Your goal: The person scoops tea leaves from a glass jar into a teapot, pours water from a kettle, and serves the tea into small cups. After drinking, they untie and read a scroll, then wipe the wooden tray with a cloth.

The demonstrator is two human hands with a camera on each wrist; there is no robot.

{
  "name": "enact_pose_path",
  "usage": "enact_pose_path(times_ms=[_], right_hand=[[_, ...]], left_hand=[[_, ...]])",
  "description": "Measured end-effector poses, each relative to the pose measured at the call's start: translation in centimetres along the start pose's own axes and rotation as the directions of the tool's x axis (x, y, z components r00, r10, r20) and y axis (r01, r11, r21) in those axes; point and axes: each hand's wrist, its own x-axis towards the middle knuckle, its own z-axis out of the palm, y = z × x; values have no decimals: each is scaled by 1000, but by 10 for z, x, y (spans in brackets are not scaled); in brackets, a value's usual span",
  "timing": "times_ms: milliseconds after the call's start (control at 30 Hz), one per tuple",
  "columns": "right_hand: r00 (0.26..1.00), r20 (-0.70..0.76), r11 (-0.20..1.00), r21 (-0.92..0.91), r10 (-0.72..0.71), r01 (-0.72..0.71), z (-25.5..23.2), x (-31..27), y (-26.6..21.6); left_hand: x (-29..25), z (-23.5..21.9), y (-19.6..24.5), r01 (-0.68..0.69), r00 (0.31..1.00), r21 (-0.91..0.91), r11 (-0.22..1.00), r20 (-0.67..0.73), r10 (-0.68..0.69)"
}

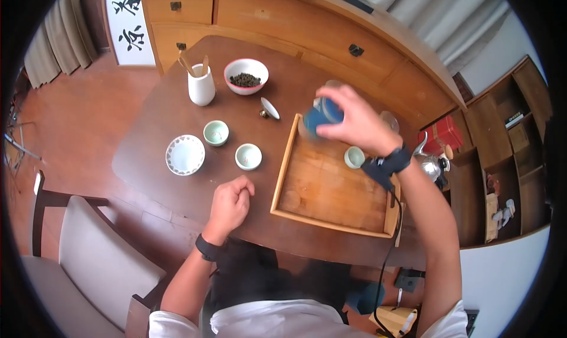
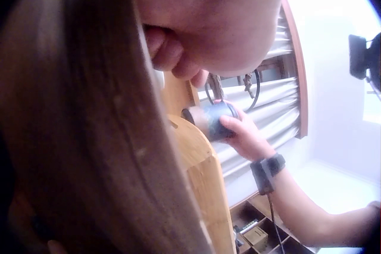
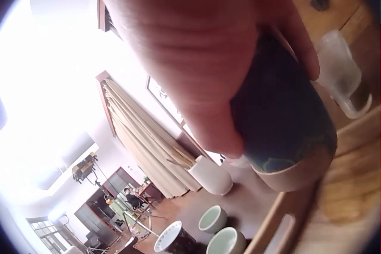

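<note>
My right hand point(image 1: 360, 119) grips a blue canister point(image 3: 286, 111) around its side, thumb on one side and fingers on the other. The canister has a tan band at its lower end and hangs over the far left part of a wooden tray point(image 1: 285, 166); motion blurs it in the head view. Inside the tray, below this hand, stands a pale green cup point(image 1: 354, 157). My left hand point(image 1: 229, 205) rests at the table's near edge with fingers curled in, holding nothing. Two more pale green cups, a left cup point(image 1: 216, 133) and a nearer cup point(image 1: 248, 156), stand beyond it.
A patterned white bowl point(image 1: 185, 155), a white vase point(image 1: 202, 88) of wooden tools, a red-rimmed bowl point(image 1: 246, 68) with dark tea leaves and a small lid point(image 1: 270, 108) with a knob stand leftward. Behind the tray is a glass pitcher point(image 3: 338, 66). A metal kettle point(image 1: 430, 165) stands right.
</note>
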Motion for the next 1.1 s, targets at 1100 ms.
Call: enact_pose_path(times_ms=[1100], right_hand=[[959,198,977,21,203,-212,-38,2,56]], left_hand=[[0,3,-5,8,1000,-55,998,-12,-8]])
